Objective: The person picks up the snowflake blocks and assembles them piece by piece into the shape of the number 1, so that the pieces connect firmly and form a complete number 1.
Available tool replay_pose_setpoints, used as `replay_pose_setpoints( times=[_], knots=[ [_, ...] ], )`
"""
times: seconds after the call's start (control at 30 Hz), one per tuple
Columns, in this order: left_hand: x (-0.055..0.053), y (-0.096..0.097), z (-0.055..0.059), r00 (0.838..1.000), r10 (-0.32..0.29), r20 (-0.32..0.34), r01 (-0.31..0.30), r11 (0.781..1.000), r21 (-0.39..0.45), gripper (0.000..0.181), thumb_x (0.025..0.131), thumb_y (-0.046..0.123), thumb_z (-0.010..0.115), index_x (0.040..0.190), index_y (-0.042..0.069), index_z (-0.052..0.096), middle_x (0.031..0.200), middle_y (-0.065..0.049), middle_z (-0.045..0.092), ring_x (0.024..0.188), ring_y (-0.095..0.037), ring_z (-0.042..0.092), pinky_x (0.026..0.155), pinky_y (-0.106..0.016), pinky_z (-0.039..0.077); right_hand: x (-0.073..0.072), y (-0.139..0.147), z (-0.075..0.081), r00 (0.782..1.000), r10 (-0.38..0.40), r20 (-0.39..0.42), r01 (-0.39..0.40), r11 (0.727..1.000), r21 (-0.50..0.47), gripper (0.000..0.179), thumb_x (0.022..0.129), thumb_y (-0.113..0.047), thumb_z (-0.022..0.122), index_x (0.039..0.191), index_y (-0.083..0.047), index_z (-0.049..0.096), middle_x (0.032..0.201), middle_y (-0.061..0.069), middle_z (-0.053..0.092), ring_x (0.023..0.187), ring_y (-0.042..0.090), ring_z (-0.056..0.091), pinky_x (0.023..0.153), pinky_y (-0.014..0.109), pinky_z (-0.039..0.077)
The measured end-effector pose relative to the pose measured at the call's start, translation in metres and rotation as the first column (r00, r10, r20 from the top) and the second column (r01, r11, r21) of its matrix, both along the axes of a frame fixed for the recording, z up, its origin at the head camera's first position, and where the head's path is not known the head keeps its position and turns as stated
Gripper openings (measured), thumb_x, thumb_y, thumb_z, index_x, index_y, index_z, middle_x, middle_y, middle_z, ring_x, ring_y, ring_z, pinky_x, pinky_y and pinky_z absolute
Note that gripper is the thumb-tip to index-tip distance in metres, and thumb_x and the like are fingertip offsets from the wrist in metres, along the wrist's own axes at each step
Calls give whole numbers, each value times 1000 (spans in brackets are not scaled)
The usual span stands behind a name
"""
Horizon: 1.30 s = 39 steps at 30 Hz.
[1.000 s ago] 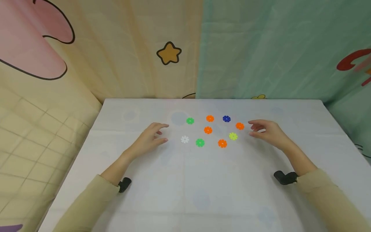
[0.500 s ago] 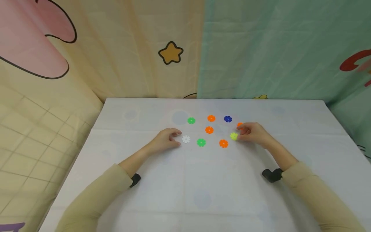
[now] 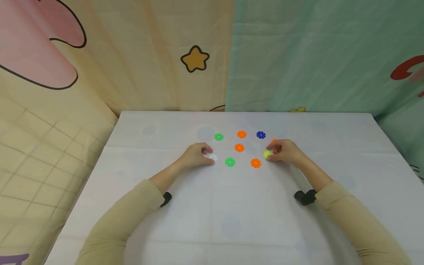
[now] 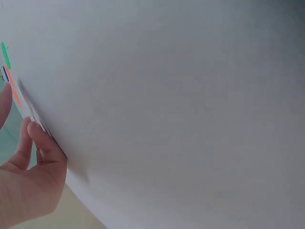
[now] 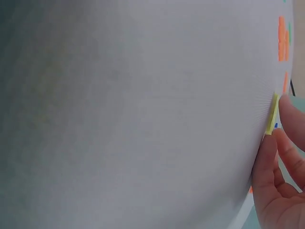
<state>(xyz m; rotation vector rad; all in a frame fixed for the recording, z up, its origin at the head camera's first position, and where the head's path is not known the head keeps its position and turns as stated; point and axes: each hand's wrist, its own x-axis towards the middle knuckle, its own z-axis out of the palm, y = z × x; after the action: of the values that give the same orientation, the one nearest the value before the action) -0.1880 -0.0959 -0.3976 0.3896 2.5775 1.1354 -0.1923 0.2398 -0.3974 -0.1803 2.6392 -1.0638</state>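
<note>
My left hand (image 3: pixel 194 155) curls about the white snowflake disc (image 3: pixel 213 157), thumb at its near edge and fingers at its far side. In the left wrist view, that disc lies edge-on close to my fingertips (image 4: pixel 34 128). On the other side, my right hand (image 3: pixel 287 151) pinches the yellow snowflake disc (image 3: pixel 267 154) between thumb and forefinger. From the right wrist, the yellow disc (image 5: pixel 272 114) shows as a thin strip between thumb and finger, at the tabletop. Behind my right fingers an orange disc (image 3: pixel 274 140) is mostly hidden.
Between the hands lie more discs on the white tabletop (image 3: pixel 212 213): a green one (image 3: pixel 230 162), an orange one (image 3: pixel 255 163) and another orange one (image 3: pixel 239 148). Farther back are green (image 3: pixel 218 137), orange (image 3: pixel 241 134) and blue (image 3: pixel 261 135) discs. A patterned curtain (image 3: pixel 149 66) hangs behind.
Both hands have moved inward over the table. The left has reached the white disc and the right has closed on the yellow one, covering most of an orange disc. The other discs stay put.
</note>
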Motion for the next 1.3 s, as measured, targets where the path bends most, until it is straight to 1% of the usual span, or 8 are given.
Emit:
replay_pose_setpoints(
  times=[0.13, 0.27, 0.63, 0.83, 1.0, 1.03, 1.17, 1.3],
  knots=[
    [-3, 3, -3, 999, 26, 24, -26, 1000, -13, 33, 72, 14, 80, 99, 4, 63, 88, -4, 54, 85, -18, 47, 75, -27, 37, -1, -1, -1, 1000, 0, -12, 0, 1000, 31, 34, 77, -11, 76, 103, 5, 62, 77, 7, 50, 76, 23, 46, 59, 24, 39],
    [-5, 5, -6, 1000, 11, 5, -11, 999, -50, 30, 71, 13, 82, 93, 5, 63, 84, -3, 51, 81, -17, 45, 72, -26, 35, -2, -4, -1, 1000, 15, -19, -14, 999, 51, 33, 76, -11, 77, 101, 5, 62, 77, 7, 50, 76, 23, 46, 60, 25, 39],
    [-2, 6, -2, 1000, 5, -27, -7, 998, -59, 30, 69, 9, 82, 91, 5, 62, 85, -5, 56, 82, -18, 49, 75, -27, 38, -2, -8, 2, 1000, 15, -3, -15, 998, 58, 30, 76, -9, 76, 96, -1, 55, 78, 8, 47, 75, 23, 45, 62, 28, 39],
    [1, 5, 0, 999, -17, -41, 16, 1000, -23, 28, 69, 5, 80, 87, 7, 59, 78, -4, 54, 73, -17, 49, 68, -28, 39, -1, -7, 2, 1000, 21, 1, -21, 1000, 18, 27, 78, -8, 74, 97, -1, 56, 77, 6, 46, 75, 23, 45, 60, 25, 40],
    [2, 6, -1, 999, -15, -48, 13, 1000, -26, 29, 68, 3, 80, 88, 7, 59, 78, -4, 54, 73, -18, 49, 68, -28, 39, -1, -5, 1, 999, 23, 24, -22, 1000, -17, 26, 81, -7, 71, 102, 0, 58, 76, 6, 44, 74, 22, 44, 56, 22, 38],
    [1, 7, 0, 999, -4, -31, 3, 999, -37, 29, 69, 2, 80, 89, 7, 59, 79, -5, 55, 74, -19, 49, 69, -29, 39, -1, -5, 1, 999, 21, 30, -21, 1000, -24, 26, 81, -8, 71, 103, 0, 58, 75, 6, 43, 73, 22, 44, 56, 22, 38],
    [2, 8, 1, 999, 7, -35, -9, 998, -57, 28, 70, 4, 80, 90, 6, 60, 79, -5, 56, 74, -16, 49, 69, -26, 38, -1, -5, 2, 998, 3, 66, 0, 999, -52, 28, 81, -9, 72, 104, -1, 59, 74, 6, 41, 68, 20, 46, 55, 21, 40],
    [3, 8, 4, 999, -8, -50, 5, 999, -51, 27, 71, 3, 79, 90, 6, 61, 77, -4, 55, 72, -15, 49, 67, -25, 38, -2, -4, 5, 995, -8, 102, 17, 996, -83, 28, 83, -9, 69, 108, -1, 59, 77, 7, 42, 68, 20, 50, 59, 21, 45]
  ],
)
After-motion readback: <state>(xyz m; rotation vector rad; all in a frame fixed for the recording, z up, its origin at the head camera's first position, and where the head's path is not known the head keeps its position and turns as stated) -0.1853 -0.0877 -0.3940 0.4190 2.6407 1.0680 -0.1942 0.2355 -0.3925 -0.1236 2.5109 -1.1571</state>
